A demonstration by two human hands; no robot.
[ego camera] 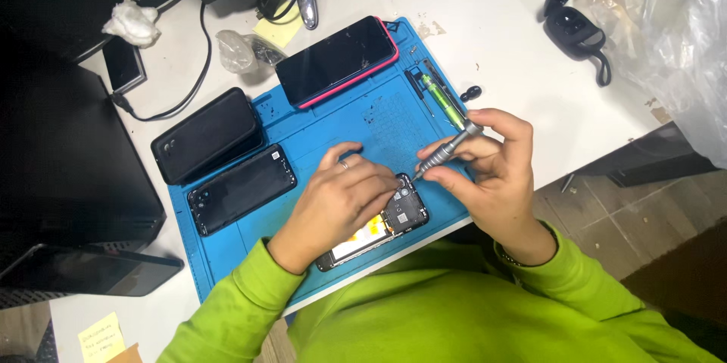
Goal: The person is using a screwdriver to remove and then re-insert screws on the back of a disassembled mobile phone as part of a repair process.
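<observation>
Blue silicone covers the middle of the white table as a repair mat, and near its front edge lies an opened black smartphone with its back cover off, the circuit board and a yellow patch inside exposed. The cover is already removed and the inner parts still sit in the frame, so the work looks to be in its early or middle stretch, with screws or shields apparently left to come out.

The left hand lies flat over the phone's middle, fingers bent and pressing down to steady it, holding nothing else. The right hand grips a slim grey metal precision screwdriver between thumb and fingers, wrist raised, the tool slanting down to the left so that its tip meets the phone's upper corner by the camera module. Both forearms, in bright green sleeves, come in from the mat's front edge.

Near the mat's back edge rests a black smartphone in a pink case; toward the left edge lie a dark rear phone cover and a black phone case. A green-handled tool lies along the right edge, behind the right hand.
</observation>
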